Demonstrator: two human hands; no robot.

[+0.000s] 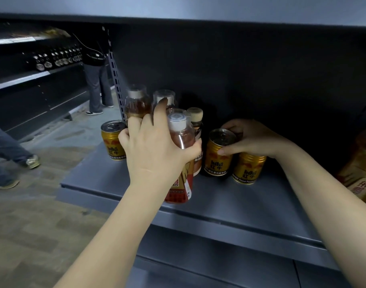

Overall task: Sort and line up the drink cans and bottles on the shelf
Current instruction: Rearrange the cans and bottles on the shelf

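On the grey shelf [229, 196] stand several drinks. My left hand [155, 146] grips a red-labelled bottle [181, 163] with a white cap near the shelf's front, its fingers also reaching against two amber bottles [136, 104] behind. A brown-capped bottle [196, 121] stands further back. My right hand [254, 140] is closed around the top of a gold can [217, 159]; a second gold can [247, 169] stands just under my wrist. A third gold can [113, 140] stands alone at the shelf's left end.
A large amber bottle [363, 169] sits at the right edge of the shelf. The shelf above [198, 9] hangs low overhead. A person [96, 80] stands at the dark shelving to the left, and another person's legs [5, 154] are on the floor nearby.
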